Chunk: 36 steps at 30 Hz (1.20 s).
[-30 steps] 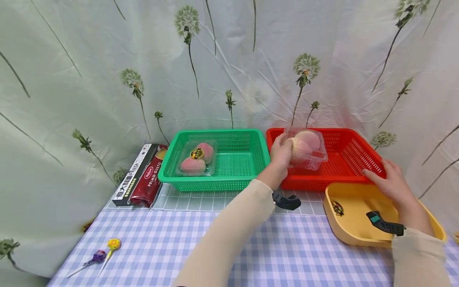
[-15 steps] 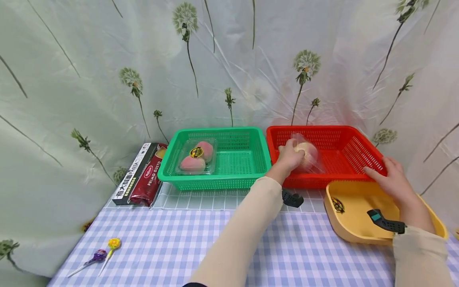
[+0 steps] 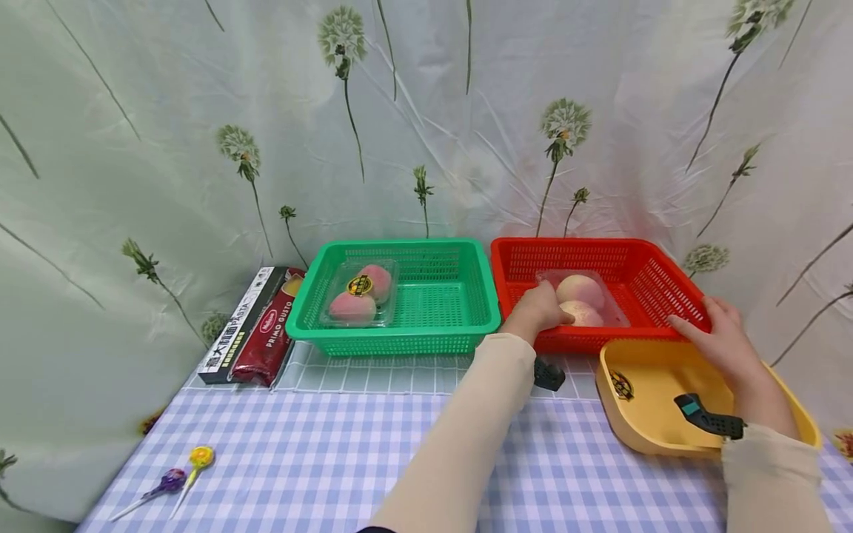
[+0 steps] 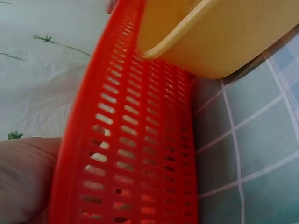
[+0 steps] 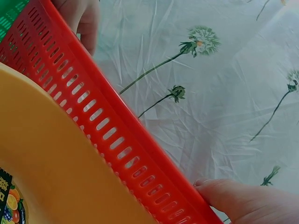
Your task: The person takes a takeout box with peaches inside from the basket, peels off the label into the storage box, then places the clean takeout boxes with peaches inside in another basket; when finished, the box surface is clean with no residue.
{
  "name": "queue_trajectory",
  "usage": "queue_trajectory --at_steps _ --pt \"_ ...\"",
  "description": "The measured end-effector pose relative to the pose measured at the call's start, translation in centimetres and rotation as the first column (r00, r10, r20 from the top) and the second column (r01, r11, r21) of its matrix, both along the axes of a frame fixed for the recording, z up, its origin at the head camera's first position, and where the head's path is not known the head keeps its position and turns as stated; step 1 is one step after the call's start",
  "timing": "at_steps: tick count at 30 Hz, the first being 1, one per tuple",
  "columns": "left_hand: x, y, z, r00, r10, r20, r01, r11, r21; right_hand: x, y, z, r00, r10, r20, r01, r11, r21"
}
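In the head view, a clear plastic box of peaches (image 3: 581, 290) lies inside the red basket (image 3: 636, 255), towards its left side. My left hand (image 3: 541, 307) reaches over the front rim and holds the left side of the box; the thumb shows on the near peach and the other fingers are mostly hidden. At the basket's front right corner, my right hand (image 3: 723, 340) grips the rim. The right wrist view shows its thumb (image 5: 229, 196) against the red rim. The left wrist view shows the basket's slotted wall, with part of my left hand (image 4: 23, 177) beyond the rim.
A green basket (image 3: 440, 337) on the left holds another box of peaches (image 3: 360, 296). Pasta packs (image 3: 256, 326) lie left of it. Under my right forearm sits a yellow tray (image 3: 649, 418). Two lollipops (image 3: 175, 480) lie on the checked cloth, front left.
My left hand has lowered the box of peaches from above the red basket down into it. The box tilted on the way and now lies flatter. My right hand has stayed at the corner.
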State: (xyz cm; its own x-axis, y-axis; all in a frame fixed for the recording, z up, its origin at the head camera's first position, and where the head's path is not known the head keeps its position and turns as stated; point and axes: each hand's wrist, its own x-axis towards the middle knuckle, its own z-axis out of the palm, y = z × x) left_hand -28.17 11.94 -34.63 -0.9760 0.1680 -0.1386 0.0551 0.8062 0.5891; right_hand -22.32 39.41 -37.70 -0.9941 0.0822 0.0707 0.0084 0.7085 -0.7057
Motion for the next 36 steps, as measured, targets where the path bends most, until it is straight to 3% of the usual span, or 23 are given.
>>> queue_trajectory --at_steps 5,11,14,18,23,27,30,33,36 --pt "0.1 0.0 -0.1 0.998 -0.059 -0.027 0.057 0.996 -0.065 0.0 -0.3 0.1 1.000 -0.007 0.010 0.007 1.000 -0.011" --pt "-0.3 -0.3 -0.2 0.986 -0.169 0.010 0.169 0.982 -0.081 -0.1 -0.7 0.2 1.000 -0.019 0.008 0.019 1.000 -0.010" --pt "-0.5 -0.3 -0.3 0.981 -0.186 -0.055 0.179 0.978 -0.104 -0.2 -0.8 0.2 1.000 -0.018 0.006 0.018 1.000 -0.012" --pt "-0.3 -0.2 -0.4 0.965 -0.157 -0.210 0.143 0.986 -0.081 -0.3 -0.7 0.4 1.000 -0.014 0.003 0.014 1.000 0.004" --pt "1.1 -0.4 -1.1 0.906 -0.106 -0.410 0.102 0.994 -0.031 -0.4 -0.3 0.5 1.000 -0.002 0.020 0.001 0.999 0.041" --pt "3.2 -1.2 -2.0 0.861 -0.120 -0.494 0.106 0.993 -0.057 -0.5 -0.1 0.7 0.999 0.015 0.035 -0.017 0.999 0.050" --pt "4.7 -2.4 -2.7 0.830 -0.188 -0.525 0.179 0.981 -0.067 -0.5 0.0 0.8 0.999 0.015 0.039 -0.016 0.999 0.044" --pt "6.1 -4.2 -3.5 0.772 -0.276 -0.572 0.294 0.954 -0.064 -0.4 0.0 0.8 0.999 0.008 0.043 -0.009 0.999 0.032" --pt "7.4 -6.8 -4.2 0.727 -0.319 -0.608 0.382 0.924 -0.027 -0.3 -0.2 0.7 0.998 0.003 0.058 -0.004 1.000 0.025"
